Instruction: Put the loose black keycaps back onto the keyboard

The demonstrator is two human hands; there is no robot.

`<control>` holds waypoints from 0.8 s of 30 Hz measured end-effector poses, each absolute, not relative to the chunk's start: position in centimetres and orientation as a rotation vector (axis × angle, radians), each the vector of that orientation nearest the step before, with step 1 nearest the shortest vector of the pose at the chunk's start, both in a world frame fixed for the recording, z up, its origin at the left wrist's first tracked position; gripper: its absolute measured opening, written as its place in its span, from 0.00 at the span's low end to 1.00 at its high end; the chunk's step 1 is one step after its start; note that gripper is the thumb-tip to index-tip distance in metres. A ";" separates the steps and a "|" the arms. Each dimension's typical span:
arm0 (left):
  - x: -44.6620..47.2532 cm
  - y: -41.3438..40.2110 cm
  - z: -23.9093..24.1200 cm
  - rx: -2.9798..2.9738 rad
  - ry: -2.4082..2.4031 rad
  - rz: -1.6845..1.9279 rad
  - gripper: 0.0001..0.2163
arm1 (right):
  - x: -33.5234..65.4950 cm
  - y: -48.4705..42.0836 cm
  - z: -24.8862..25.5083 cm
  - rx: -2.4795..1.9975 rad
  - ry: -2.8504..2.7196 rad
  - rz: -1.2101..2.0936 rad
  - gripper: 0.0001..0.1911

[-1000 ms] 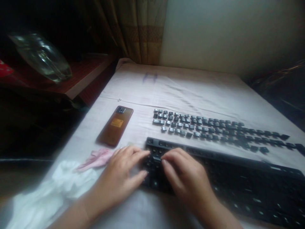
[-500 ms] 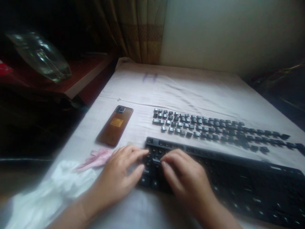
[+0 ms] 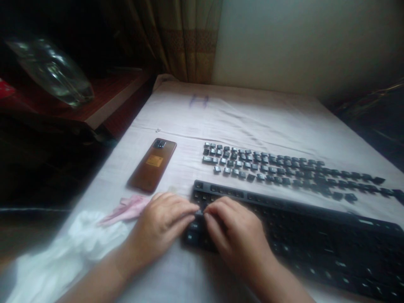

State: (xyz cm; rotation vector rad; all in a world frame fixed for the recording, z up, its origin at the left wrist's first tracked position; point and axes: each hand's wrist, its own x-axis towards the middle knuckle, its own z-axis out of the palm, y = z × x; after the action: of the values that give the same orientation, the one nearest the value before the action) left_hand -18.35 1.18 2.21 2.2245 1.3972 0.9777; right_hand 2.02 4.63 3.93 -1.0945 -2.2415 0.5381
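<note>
A black keyboard (image 3: 296, 223) lies at an angle on the cloth, many of its key places apparently bare, with a few keycaps at its lower left. Over its left end, my left hand (image 3: 166, 219) holds thumb and fingers close together. My right hand (image 3: 236, 231) faces it, also in a pinch, the fingertips of both nearly meeting above the keys. Whatever small piece they grip, if any, is hidden and blurred. Behind the keyboard, loose black keycaps (image 3: 254, 166) are laid out in rows.
A brown phone (image 3: 151, 165) lies face down left of the keycaps. Nearer me are a pink cloth (image 3: 126, 209) and a crumpled white cloth (image 3: 85, 240). Further left, a clear glass vessel (image 3: 59, 75) stands on a dark red wooden table (image 3: 116, 94). A curtain (image 3: 189, 42) hangs behind.
My right hand has moved left, closer to my left hand. The left thumb has closed up toward its fingers. The phone, cloths and keycap rows stay put.
</note>
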 end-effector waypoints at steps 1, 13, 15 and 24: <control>-18.3 1.2 2.2 2.215 1.401 0.978 0.08 | 2.0 4.6 3.9 -1.097 -2.245 0.539 0.08; -18.2 1.1 2.9 1.871 1.568 0.953 0.05 | 2.3 4.8 3.6 -0.914 -2.203 0.540 0.08; -18.2 1.1 2.8 1.890 1.539 0.958 0.06 | 2.2 4.8 3.6 -0.939 -2.186 0.585 0.07; -18.5 1.2 2.3 2.009 1.446 0.967 0.07 | 1.9 4.8 3.6 -1.063 -2.209 0.641 0.07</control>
State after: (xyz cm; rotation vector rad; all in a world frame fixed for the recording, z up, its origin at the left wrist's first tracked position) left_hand -18.47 1.19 2.26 2.0089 1.4455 0.9669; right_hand 1.94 4.79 3.57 -1.0630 -2.2090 0.6413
